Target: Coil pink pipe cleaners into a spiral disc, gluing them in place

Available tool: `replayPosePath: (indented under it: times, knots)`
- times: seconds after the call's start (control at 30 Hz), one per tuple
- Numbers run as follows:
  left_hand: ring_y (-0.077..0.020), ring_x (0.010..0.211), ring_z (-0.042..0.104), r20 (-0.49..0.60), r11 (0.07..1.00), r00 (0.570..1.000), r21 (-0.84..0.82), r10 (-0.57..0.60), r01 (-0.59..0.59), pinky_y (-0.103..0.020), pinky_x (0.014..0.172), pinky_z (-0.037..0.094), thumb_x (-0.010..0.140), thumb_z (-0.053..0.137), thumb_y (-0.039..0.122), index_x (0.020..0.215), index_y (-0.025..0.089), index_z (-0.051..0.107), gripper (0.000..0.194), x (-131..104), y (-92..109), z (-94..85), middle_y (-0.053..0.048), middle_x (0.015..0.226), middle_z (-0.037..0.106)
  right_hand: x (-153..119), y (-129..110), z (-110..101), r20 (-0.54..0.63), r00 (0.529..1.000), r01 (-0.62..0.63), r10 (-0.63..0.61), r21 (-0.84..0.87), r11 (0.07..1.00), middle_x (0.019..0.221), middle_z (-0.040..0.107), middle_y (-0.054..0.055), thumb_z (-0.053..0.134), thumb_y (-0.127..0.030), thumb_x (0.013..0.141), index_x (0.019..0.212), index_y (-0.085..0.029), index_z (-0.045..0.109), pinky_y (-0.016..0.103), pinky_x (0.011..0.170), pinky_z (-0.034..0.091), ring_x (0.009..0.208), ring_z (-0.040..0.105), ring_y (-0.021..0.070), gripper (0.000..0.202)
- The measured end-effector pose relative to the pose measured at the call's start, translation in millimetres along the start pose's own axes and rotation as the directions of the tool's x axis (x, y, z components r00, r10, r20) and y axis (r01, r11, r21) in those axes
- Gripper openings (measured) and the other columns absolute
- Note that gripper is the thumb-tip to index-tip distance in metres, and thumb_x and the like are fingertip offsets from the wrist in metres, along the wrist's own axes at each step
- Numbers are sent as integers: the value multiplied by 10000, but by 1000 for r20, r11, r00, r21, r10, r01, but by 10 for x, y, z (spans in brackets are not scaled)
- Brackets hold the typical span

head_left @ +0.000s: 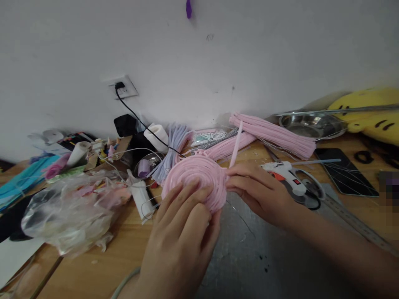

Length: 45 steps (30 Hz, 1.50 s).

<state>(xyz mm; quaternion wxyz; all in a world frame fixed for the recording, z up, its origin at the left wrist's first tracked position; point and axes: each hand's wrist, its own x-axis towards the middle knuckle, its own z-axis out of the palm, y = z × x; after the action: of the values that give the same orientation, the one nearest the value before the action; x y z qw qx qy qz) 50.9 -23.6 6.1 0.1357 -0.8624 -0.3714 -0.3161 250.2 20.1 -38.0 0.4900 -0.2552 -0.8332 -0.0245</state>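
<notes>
Head view: one pink coil point(191, 166) sits at centre. The left hand point(185, 232) holds it from 6 o'clock, fingers slightly apart across its face. The right hand point(262, 191), at the coil's 3 o'clock, pinches one pink strand point(237, 145) between narrowed fingers. Containers, three: one plastic bag point(46, 211), 9 o'clock, holding pink scraps point(120, 193); one cardboard box point(126, 147), 10 o'clock, holding small coloured pieces point(111, 151); one metal bowl point(311, 123), 2 o'clock, contents unclear.
</notes>
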Motion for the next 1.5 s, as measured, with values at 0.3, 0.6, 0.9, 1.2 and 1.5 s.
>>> replayPosePath:
  times: [0.3, 0.6, 0.9, 1.2, 1.5]
  knots:
    - [-198, 1077, 627, -11, 1000, 1000, -24, 5, -6, -335, 975, 444, 852, 597, 103, 733, 177, 535, 154, 33, 5, 10, -33, 967, 703, 54, -21, 45, -29, 962, -255, 272, 264, 930, 928, 693, 21, 558, -158, 907, 977, -222, 615, 268, 832, 504, 920, 640, 130, 110]
    - [-200, 1111, 608, 5, 999, 1000, -34, -8, 8, -348, 982, 434, 861, 597, 117, 747, 182, 535, 145, 24, 6, 18, -27, 985, 700, 193, -27, 58, 60, 622, -731, 781, 401, 552, 733, 556, -30, 755, -317, 707, 735, -204, 565, 264, 634, 433, 693, 516, 125, 223]
    - [-201, 1091, 621, -6, 1000, 1000, -22, -8, 8, -342, 953, 449, 858, 594, 113, 749, 182, 534, 143, 26, -1, 20, -28, 975, 705, 267, -51, -2, 346, 510, -794, 788, 542, 276, 698, 568, -37, 680, -346, 761, 715, -166, 627, 240, 646, 379, 665, 486, 94, 194]
    - [-210, 1068, 634, -14, 1000, 1000, -25, -2, 1, -361, 966, 455, 860, 587, 120, 721, 183, 514, 170, 34, 10, -2, -34, 967, 707, 253, -117, -2, 427, 374, -800, 824, 598, 53, 667, 521, -41, 715, -497, 709, 684, -162, 603, 238, 610, 344, 622, 427, 85, 354]
    - [-215, 1046, 647, -14, 1000, 1000, -28, 2, -2, -373, 934, 488, 863, 580, 126, 725, 196, 516, 167, 37, 35, -2, -29, 954, 713, 233, -102, -120, 416, 531, -842, 739, 359, 403, 535, 314, -56, 602, -509, 799, 527, -193, 440, 244, 457, 219, 515, 286, 82, 447]
